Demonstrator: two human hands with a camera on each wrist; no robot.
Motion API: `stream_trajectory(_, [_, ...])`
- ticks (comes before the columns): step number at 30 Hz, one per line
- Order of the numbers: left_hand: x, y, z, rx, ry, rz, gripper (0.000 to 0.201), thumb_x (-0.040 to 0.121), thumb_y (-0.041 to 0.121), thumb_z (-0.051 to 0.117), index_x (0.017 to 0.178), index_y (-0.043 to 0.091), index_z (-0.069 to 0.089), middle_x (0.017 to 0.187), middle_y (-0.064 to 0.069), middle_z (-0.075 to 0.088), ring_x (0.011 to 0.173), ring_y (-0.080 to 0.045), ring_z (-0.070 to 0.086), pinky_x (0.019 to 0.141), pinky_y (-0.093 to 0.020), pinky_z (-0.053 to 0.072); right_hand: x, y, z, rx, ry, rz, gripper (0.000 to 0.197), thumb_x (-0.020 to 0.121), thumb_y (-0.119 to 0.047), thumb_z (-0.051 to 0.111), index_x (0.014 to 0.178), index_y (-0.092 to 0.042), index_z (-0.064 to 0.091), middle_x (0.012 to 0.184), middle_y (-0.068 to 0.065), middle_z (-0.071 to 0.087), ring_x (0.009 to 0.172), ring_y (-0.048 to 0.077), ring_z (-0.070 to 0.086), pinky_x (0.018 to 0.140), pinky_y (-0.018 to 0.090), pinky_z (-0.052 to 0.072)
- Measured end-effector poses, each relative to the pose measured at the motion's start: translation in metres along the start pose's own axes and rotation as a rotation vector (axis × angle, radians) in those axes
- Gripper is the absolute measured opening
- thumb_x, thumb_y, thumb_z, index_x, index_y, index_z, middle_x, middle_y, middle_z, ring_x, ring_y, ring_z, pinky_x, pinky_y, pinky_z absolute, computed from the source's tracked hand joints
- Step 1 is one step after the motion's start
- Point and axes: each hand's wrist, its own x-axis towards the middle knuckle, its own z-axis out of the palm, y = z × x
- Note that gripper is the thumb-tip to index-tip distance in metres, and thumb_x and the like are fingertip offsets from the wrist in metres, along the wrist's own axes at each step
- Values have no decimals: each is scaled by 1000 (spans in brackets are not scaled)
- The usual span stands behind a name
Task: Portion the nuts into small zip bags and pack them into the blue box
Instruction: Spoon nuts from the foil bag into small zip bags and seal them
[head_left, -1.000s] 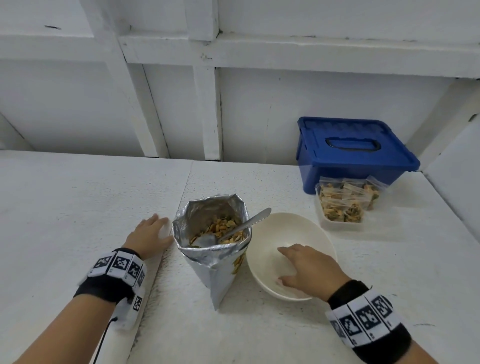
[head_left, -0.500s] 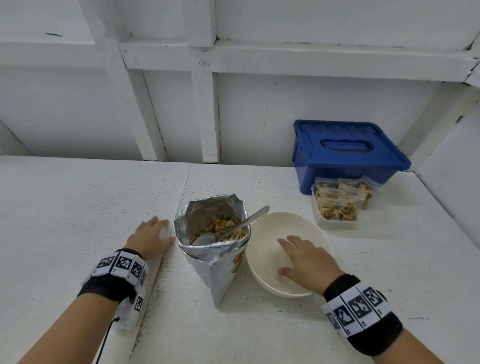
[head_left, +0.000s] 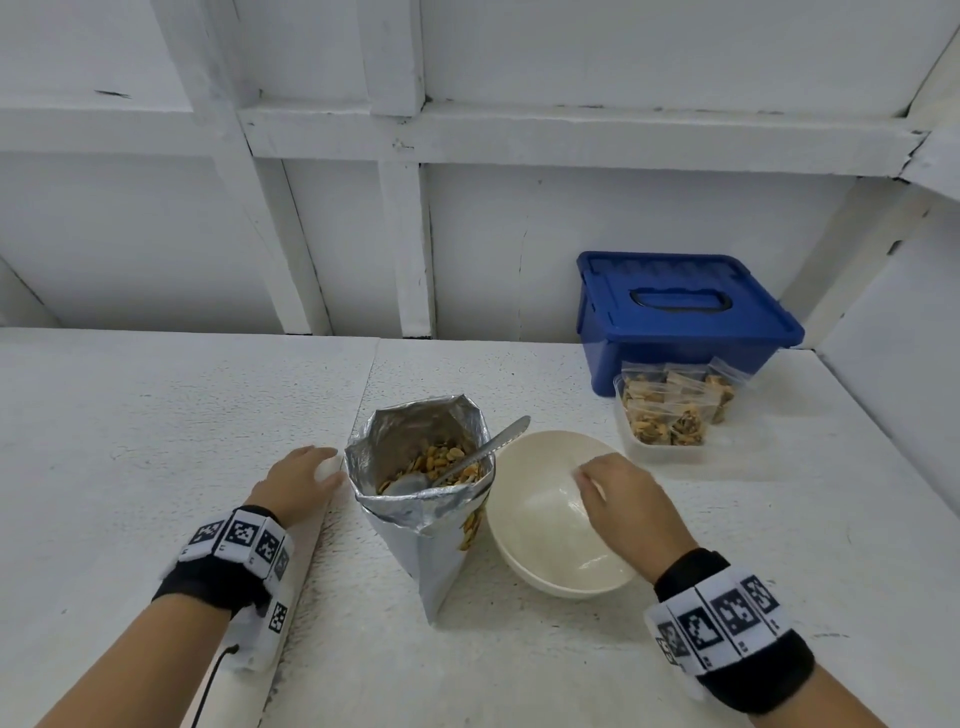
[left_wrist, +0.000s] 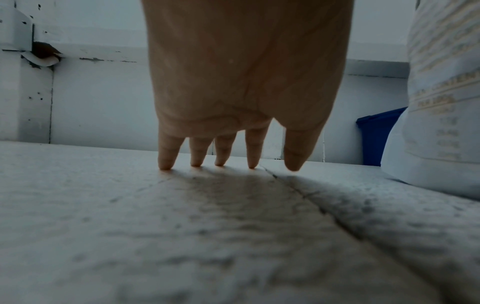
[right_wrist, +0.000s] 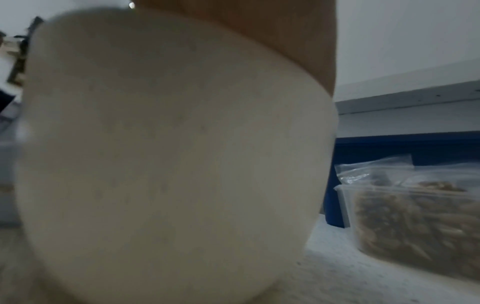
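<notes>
Both hands (head_left: 298, 486) (head_left: 631, 506) stay put; right fingers curled.

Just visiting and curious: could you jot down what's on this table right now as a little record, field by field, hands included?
Surface: white table
Foil bag: stands open at centre, nuts inside
Spoon: in the foil bag, handle leaning out toward the bowl
Bowl: white, right of the foil bag, no nuts visible in it
Blue box: back right, lid on
Clear tub: in front of the blue box, holds filled zip bags
Left hand: fingertips on the table beside the foil bag
Right hand: over the bowl; grip unclear
</notes>
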Motion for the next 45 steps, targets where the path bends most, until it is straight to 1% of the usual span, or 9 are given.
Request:
stream_trajectory(4, [-41,43,-26,-218,302,99,34,93,21,52,126,10,54,129,-10,55,121,-26,48,101,-37,34,3,-15,-37,164,390,-127,21,89,-22,57,98,-7,69,93,6,66,88,17,56,82,33,46])
stream_trajectory(10, [-90,112,-81,-381,643,427,31,93,23,52,121,13,56,120,-4,58,111,-20,53,91,-30,40,16,-66,-69,299,665,-377,25,85,-30,59,96,-13,72,77,0,55,71,16,47,62,30,42])
stream_trajectory(14, [-126,155,-94,-398,455,654,52,79,59,53,123,32,49,122,19,52,112,5,46,93,-10,36,20,-101,-58,451,581,-480,25,85,-25,60,99,-9,72,72,2,59,62,6,46,57,17,42])
stream_trajectory(18, [-137,172,-82,-505,280,732,77,65,62,58,132,29,42,129,22,50,119,11,42,94,-1,30,17,-119,-47,538,458,-540,29,86,-28,55,103,-10,71,78,3,66,70,6,54,63,10,43])
stream_trajectory(26, [-138,161,-80,-568,398,765,59,64,58,65,116,36,46,112,18,58,109,2,53,96,-15,40,11,-122,-56,781,147,-411,16,86,-31,55,99,-34,64,88,-19,65,82,3,61,69,21,51])
stream_trajectory(30, [-142,161,-82,-398,471,835,61,64,58,64,115,28,47,103,20,54,100,13,49,86,-2,34,10,-126,-70,869,65,-376,13,90,-24,53,94,-33,61,85,-6,68,82,9,64,69,22,53])
stream_trajectory(37, [-144,161,-83,-237,464,960,65,69,60,64,117,19,49,95,4,51,85,-3,49,75,-11,41,16,-132,-82,976,-221,-252,15,87,-7,59,91,-17,70,77,8,67,67,15,61,64,26,53])
stream_trajectory(42, [-148,155,-84,-48,439,910,83,67,76,49,125,18,45,99,24,30,86,11,40,68,-6,39,16,-132,-77,892,-198,-251,30,85,0,59,91,-26,72,74,1,70,64,10,57,65,26,50])
stream_trajectory(45, [-148,150,-81,-30,438,862,80,66,77,48,124,22,45,98,20,43,85,8,45,68,-10,42,15,-134,-74,783,-147,-289,33,84,0,56,98,-26,71,77,4,69,65,15,58,67,30,51])
